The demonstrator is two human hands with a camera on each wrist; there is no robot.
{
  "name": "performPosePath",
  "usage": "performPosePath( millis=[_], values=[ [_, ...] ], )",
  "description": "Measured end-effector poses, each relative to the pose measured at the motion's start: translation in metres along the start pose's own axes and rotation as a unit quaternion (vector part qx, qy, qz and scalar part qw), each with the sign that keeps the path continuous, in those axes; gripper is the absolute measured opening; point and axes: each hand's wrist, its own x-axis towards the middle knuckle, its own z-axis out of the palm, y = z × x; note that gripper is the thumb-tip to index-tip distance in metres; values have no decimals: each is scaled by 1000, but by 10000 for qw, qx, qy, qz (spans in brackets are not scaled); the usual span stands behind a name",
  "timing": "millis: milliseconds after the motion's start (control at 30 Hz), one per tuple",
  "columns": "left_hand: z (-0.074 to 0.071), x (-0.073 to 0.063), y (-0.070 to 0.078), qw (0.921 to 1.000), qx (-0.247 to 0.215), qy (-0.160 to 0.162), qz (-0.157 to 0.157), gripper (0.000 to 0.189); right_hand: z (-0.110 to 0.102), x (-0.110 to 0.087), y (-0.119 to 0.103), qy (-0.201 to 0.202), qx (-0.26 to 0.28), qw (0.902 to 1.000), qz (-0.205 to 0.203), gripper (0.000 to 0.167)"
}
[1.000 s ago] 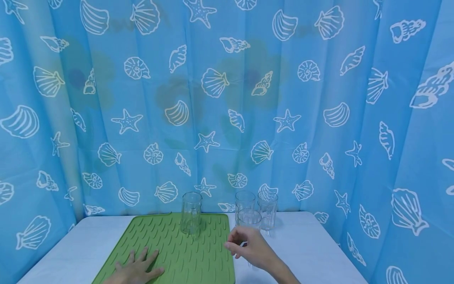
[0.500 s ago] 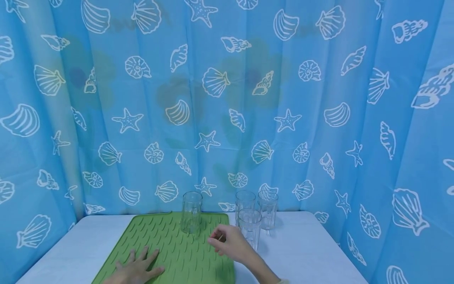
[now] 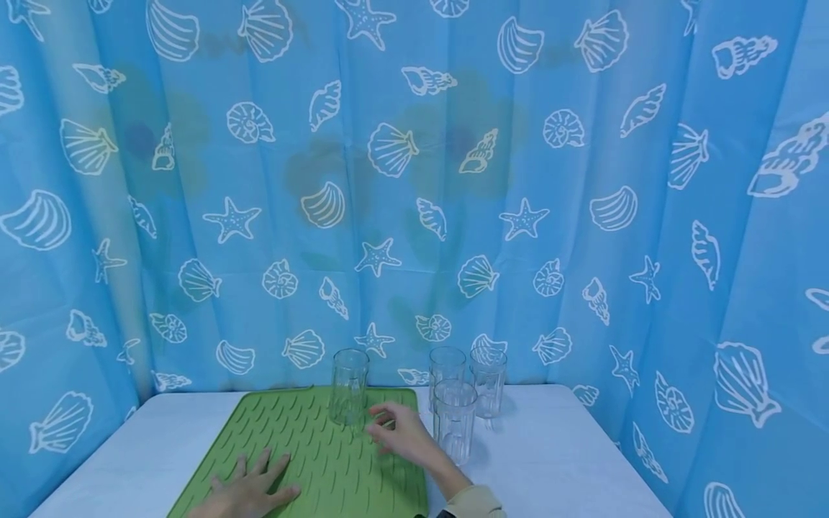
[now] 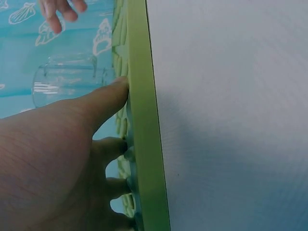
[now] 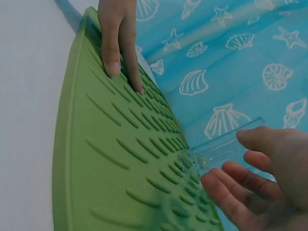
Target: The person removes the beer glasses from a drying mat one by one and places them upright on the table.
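A clear drinking glass (image 3: 350, 385) stands on the far part of the green ridged drying mat (image 3: 304, 460). My left hand (image 3: 242, 493) rests on the mat's near left part with its fingers spread; in the left wrist view its thumb and fingertips touch the mat. Over the mat's right side my right hand (image 3: 403, 434) hovers with loosely bent fingers, just right of that glass. In the right wrist view the right hand (image 5: 262, 180) is in front of the glass (image 5: 224, 144) and partly covers it; nothing is gripped.
Three more clear glasses stand grouped on the white table right of the mat: a front one (image 3: 455, 424), a back left one (image 3: 447, 367) and a back right one (image 3: 488, 388). A blue shell-patterned curtain (image 3: 414, 216) hangs behind and at both sides.
My right hand has moved left from in front of the nearest loose glass to over the mat, near the glass there. My left hand and the glasses have stayed in place.
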Motion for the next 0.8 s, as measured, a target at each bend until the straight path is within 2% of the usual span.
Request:
performPosePath(
  millis=[100,267,400,533,800],
  values=[
    [8,10,-10,10000,-6,-35,2,100,7,5,2,17,256,9997,26,37],
    [10,13,-15,9998,-80,-157,-6,102,14,13,5,172,315,9993,49,42],
    [3,6,-7,9998,-135,-145,19,99,15,18,3,277,234,9993,8,45],
    [-7,-8,4,9998,-170,-93,92,97,18,21,5,355,102,9993,-25,48],
    [-5,-7,6,9998,-66,-164,44,98,25,24,12,340,141,9993,22,47]
  ],
)
